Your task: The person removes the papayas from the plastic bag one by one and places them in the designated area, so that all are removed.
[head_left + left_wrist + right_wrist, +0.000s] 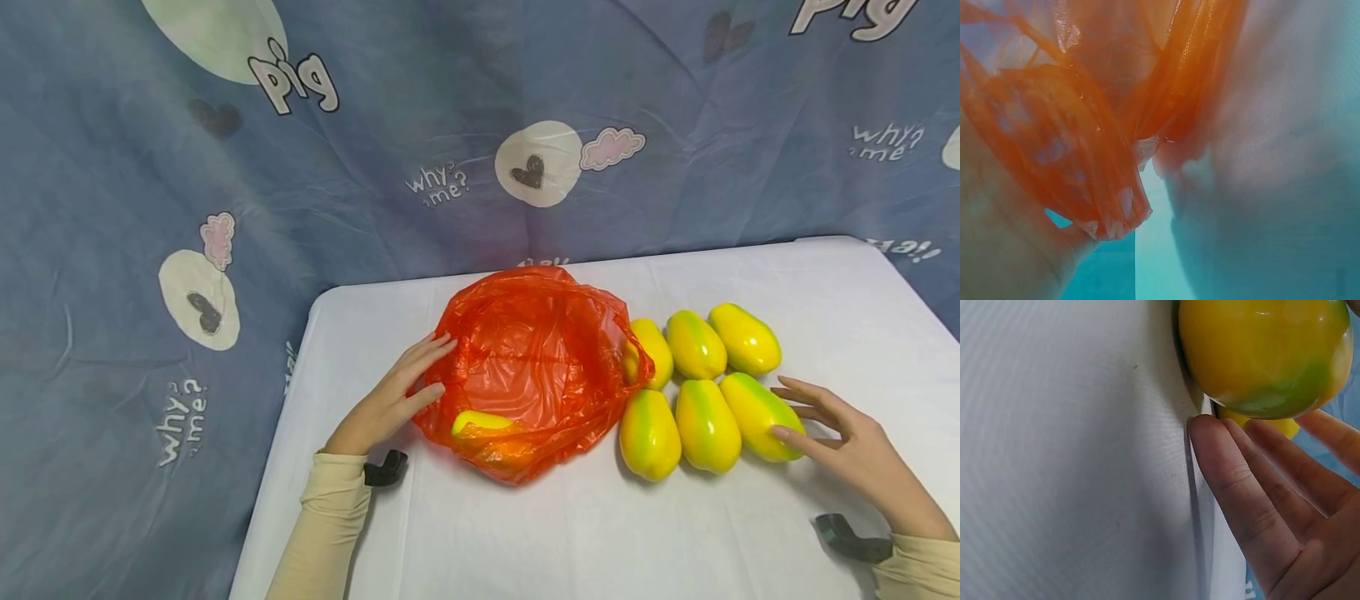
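A red plastic bag (525, 350) lies with its mouth wide, and a yellow papaya (480, 421) shows inside near its front edge. My left hand (393, 400) rests against the bag's left rim, fingers extended; in the left wrist view, the orange-looking film (1066, 144) hides part of that hand. To the bag's right, several glossy yellow-green papayas lie in two rows. At the front row's right end is one papaya (759, 417) with my right hand (855, 442) beside it, thumb and fingers spread around its end. Loosely straight fingers (1229, 462) appear just beneath that fruit in the right wrist view.
A white cloth covers the table (525, 542). Behind it hangs a blue printed curtain (420, 108). The bag's right rim overlaps the nearest back-row papaya (651, 354). Black wrist mounts (851, 537) sit at both wrists.
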A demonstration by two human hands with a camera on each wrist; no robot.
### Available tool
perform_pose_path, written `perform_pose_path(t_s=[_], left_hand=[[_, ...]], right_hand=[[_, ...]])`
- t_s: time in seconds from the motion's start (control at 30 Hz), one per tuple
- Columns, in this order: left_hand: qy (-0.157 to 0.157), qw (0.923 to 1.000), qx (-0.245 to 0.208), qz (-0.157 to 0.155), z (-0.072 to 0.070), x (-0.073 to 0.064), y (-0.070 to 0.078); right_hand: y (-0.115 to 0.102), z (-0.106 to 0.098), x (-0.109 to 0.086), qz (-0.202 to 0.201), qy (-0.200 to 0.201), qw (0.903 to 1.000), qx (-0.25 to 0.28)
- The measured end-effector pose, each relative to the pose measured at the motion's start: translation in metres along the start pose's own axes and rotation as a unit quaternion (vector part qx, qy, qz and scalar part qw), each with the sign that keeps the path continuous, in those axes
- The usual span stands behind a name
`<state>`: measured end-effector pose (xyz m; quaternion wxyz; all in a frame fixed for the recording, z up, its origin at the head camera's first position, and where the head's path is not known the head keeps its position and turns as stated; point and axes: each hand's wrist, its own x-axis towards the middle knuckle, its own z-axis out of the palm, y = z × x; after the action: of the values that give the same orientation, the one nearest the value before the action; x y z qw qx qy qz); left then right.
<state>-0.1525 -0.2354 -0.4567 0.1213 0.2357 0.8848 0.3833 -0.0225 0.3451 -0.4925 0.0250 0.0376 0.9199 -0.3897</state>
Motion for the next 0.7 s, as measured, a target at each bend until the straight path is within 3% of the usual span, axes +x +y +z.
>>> perform_pose_path(t_s=[0.13,0.3,0.5,0.7], left_hand=[[-0.001,1.0000,-0.002,-0.002,-0.001,-0.001,0.001],[-0.002,1.0000,-0.002,0.000,-0.002,-0.001,0.003],[-0.001,1.0000,-0.002,-0.002,-0.002,-0.002,0.004],[-0.001,1.0000,0.000,-0.003,-0.002,-0.002,0.004]], right_hand=[[-0.002,-0.004,-0.001,0.004,0.013,0.9999,0.001],[-0.011,-0.012,0.001,0.001,0.060,0.9982,-0.011],[-0.033,-0.021,0.007,-0.054,0.116,0.9918,-0.006],[-0.055,-0.025,0.021,-0.103,0.114,0.9882,0.002]])
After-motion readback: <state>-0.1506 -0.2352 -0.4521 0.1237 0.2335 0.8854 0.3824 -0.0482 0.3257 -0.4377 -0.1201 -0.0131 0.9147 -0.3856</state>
